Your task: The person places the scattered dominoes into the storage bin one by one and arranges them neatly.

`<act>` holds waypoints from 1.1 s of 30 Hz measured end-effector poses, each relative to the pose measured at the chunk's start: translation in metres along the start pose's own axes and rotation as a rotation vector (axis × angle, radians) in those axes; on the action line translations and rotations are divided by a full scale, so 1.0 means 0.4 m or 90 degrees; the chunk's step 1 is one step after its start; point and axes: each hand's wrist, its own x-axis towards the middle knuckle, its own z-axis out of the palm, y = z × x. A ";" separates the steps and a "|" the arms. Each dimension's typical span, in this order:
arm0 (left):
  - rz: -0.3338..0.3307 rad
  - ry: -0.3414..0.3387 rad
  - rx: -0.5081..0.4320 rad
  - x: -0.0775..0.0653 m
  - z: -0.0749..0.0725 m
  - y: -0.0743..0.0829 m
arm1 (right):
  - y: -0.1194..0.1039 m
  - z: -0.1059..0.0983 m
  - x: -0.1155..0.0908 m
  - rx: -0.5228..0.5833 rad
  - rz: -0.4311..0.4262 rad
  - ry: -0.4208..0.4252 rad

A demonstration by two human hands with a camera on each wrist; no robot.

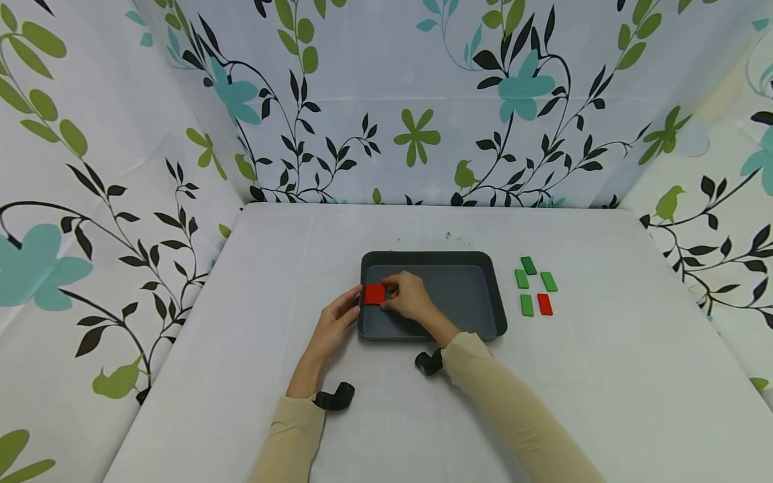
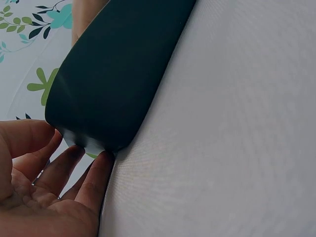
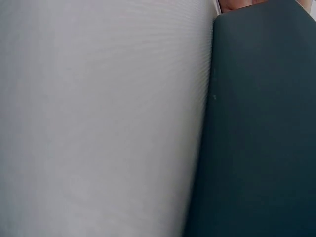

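Note:
A dark grey rectangular tray (image 1: 449,295) rests on the white table. Inside it, against the left wall, lies a flat red piece (image 1: 374,294) that looks roughly square; whether it is one tile or several side by side, I cannot tell. My right hand (image 1: 410,297) reaches in over the tray and pinches the right side of this red piece between thumb and fingers. At the tray's left wall my left hand (image 1: 331,329) touches the outside with its fingertips, as the left wrist view shows. The right wrist view holds mostly table and tray wall (image 3: 261,118).
Right of the tray lie several green tiles (image 1: 522,279) and one red tile (image 1: 545,304), loosely grouped. Small brown specks (image 1: 448,235) dot the cloth behind the tray. A leaf-patterned curtain (image 1: 386,100) surrounds the table's back and sides.

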 end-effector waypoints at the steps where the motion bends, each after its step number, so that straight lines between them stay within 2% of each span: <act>1: 0.000 0.001 0.000 0.000 0.000 0.000 | 0.000 0.000 0.000 0.000 0.002 0.000; 8: -0.003 0.002 0.000 0.000 0.002 0.000 | 0.007 -0.010 -0.008 0.016 0.003 0.002; 13: 0.000 0.005 0.004 0.000 0.003 0.003 | 0.013 -0.054 -0.029 0.036 -0.021 0.023; 20: -0.006 0.016 0.010 0.002 0.003 0.004 | 0.033 -0.171 -0.093 0.075 -0.062 0.044; 25: -0.006 0.013 0.010 -0.001 0.004 0.006 | 0.080 -0.280 -0.158 0.087 -0.077 0.077; 29: -0.007 0.014 0.010 -0.001 0.005 0.005 | 0.152 -0.373 -0.212 0.074 -0.052 0.101; 33: -0.004 0.015 0.006 -0.001 0.006 0.006 | 0.243 -0.450 -0.264 0.040 0.009 0.130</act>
